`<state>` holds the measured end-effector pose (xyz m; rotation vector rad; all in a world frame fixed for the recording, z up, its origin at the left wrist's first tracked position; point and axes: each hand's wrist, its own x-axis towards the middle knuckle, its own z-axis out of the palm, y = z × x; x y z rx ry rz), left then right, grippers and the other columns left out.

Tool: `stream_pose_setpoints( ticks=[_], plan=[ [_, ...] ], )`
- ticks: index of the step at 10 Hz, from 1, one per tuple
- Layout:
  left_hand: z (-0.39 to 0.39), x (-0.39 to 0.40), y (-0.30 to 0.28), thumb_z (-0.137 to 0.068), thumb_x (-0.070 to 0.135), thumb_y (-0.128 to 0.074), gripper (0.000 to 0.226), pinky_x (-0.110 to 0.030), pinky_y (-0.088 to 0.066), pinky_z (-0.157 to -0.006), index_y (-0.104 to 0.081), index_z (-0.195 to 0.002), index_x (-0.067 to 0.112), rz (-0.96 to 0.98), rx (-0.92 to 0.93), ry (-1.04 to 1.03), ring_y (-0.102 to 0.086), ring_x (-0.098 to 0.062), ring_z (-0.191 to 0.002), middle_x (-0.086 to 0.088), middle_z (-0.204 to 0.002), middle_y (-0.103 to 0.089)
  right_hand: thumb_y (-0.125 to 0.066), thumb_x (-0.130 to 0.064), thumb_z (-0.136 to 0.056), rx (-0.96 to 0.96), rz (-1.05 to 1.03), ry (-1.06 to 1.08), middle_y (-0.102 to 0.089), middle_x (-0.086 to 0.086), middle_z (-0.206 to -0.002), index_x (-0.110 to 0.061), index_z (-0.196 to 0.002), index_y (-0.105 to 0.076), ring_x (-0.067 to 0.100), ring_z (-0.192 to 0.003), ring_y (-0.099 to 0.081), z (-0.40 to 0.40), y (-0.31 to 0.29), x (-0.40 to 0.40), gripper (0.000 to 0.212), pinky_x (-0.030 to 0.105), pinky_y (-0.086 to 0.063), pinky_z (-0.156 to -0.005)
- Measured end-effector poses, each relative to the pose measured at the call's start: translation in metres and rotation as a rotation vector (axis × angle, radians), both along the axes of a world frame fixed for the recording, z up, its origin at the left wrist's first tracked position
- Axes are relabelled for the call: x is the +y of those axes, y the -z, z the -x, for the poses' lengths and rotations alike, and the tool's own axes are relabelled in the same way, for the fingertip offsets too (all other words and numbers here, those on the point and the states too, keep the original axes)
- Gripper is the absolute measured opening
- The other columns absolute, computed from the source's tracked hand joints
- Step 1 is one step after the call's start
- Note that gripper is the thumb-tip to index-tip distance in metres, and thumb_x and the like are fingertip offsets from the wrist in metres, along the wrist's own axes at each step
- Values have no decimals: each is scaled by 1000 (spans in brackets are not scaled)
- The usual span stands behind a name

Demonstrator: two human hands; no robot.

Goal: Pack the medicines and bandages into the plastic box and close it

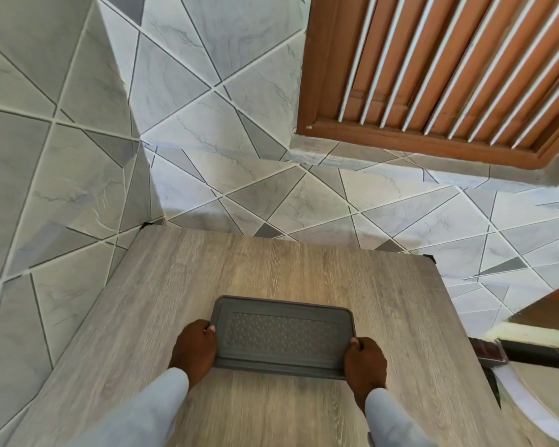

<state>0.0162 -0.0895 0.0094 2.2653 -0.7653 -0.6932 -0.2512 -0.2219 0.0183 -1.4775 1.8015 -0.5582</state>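
Grey plastic box point(284, 337), lid on, sits on wooden table point(271, 269), nearer to near edge than far. Left hand point(195, 345) grips box's left end, fingers curled round edge. Right hand point(365, 361) grips right end same way, thumb on lid. Bare tabletop on all sides of box, widest stretch toward far edge. Tiled wall point(62, 140) close along table's left and far edges.

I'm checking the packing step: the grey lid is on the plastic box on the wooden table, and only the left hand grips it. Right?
Not quite. The head view shows both hands gripping: the left hand at one end of the grey lid, the right hand at the other. The box does sit on the wooden table.
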Motion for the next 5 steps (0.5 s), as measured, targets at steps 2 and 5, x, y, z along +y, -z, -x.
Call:
stream_pose_setpoints(
  ticks=[2, 5],
  plan=[
    [-19, -17, 2, -99, 18, -38, 33, -35, -43, -91, -58, -117, -1, -55, 28, -20, -58, -33, -105, -21, -120, -60, -42, -11, -97, -35, -23, -38, -60, 10, -81, -7, -84, -59, 22, -70, -55, -16, -7, -13, 22, 32, -44, -68],
    [-36, -6, -17, -97, 13, -41, 41, -35, -37, -106, -42, -138, 9, 7, 10, 104, -48, -28, -124, -15, -140, -44, -48, -22, -97, 88, -14, -103, -47, 17, -141, -7, -138, -43, 35, -127, -46, -21, -26, -7, 45, 45, -39, -106]
  ],
)
